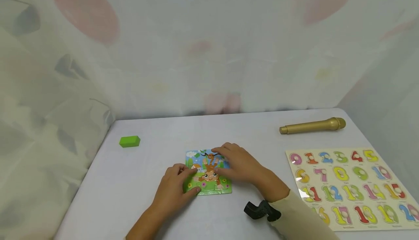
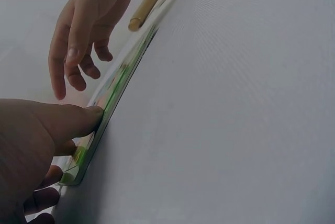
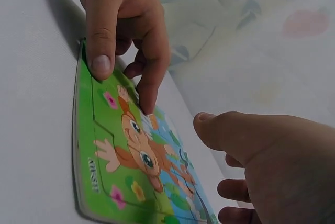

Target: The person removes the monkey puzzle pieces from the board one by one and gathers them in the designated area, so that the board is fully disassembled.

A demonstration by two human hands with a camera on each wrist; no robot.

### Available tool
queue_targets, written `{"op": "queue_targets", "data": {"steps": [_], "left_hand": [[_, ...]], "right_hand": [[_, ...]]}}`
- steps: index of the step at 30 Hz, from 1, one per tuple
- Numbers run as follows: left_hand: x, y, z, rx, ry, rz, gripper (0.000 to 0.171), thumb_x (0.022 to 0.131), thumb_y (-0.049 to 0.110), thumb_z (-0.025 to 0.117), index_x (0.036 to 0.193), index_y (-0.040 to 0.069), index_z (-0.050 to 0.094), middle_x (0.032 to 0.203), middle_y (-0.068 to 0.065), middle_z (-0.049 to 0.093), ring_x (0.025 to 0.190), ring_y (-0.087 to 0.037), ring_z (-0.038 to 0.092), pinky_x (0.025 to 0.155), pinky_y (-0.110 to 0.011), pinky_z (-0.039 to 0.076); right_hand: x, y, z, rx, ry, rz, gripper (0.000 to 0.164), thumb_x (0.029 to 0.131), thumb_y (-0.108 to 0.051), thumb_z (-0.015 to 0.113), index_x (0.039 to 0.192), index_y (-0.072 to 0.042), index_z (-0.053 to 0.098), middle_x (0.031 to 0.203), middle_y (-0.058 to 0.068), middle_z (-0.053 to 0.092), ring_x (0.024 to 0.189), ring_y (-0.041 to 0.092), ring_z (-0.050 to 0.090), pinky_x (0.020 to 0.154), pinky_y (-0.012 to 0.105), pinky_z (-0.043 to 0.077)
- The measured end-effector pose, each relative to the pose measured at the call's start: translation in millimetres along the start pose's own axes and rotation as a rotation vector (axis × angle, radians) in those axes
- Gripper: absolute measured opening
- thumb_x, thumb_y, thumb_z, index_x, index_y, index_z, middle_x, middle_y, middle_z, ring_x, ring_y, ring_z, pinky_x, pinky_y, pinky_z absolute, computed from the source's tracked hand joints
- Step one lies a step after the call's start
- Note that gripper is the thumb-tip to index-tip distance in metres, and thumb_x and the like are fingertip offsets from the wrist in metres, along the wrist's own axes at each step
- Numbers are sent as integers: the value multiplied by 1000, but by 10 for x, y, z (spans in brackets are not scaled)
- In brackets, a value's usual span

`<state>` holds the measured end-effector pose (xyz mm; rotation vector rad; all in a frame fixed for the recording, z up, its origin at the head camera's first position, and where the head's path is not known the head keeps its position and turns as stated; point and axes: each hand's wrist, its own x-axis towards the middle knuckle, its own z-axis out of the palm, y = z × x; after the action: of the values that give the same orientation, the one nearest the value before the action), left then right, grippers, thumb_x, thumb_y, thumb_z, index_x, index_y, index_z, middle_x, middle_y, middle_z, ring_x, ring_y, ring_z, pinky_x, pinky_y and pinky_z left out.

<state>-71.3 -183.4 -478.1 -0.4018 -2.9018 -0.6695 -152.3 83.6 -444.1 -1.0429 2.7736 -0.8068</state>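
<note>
A square monkey puzzle [image 1: 208, 172] with a green and blue picture lies flat on the white table, its pieces sitting together in the board. My left hand [image 1: 173, 187] rests at its near left corner. In the right wrist view, that hand's thumb [image 3: 102, 62] presses on the green rim while the index fingertip touches the picture. Over the puzzle's right side is my right hand [image 1: 240, 163], fingers spread and loosely bent, with nothing held. Seen from the left wrist, the right hand [image 2: 89, 30] hangs just above the board.
A wooden number board [image 1: 351, 189] with knobbed pieces lies to the right. Behind it is a gold toy microphone [image 1: 312, 126]. A green block [image 1: 129, 141] sits at the back left. A black strap [image 1: 262, 211] is by my right sleeve. Patterned cloth [image 1: 209, 51] hangs behind the table.
</note>
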Motion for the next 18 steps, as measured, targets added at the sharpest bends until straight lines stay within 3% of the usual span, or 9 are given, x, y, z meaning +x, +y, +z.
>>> {"op": "queue_targets", "data": {"steps": [11,18], "left_hand": [[18,-6,6,-18,-9,9,54,83,36,93,133,19,77,121,-3,59,112,-26,55,93,-48,49],[13,-15,24,3,-15,-6,56,83,39,90,134,20,75,121,-2,60,112,-26,56,92,-47,49]], "right_hand": [[288,-100,95,44,-68,-28,55,100,-35,73,150,-16,60,123,0,64,112,17,57,97,42,50],[434,-149,212,11,-109,-22,54,102,-34,69,153,-19,59,131,0,63,115,16,57,98,39,50]]}}
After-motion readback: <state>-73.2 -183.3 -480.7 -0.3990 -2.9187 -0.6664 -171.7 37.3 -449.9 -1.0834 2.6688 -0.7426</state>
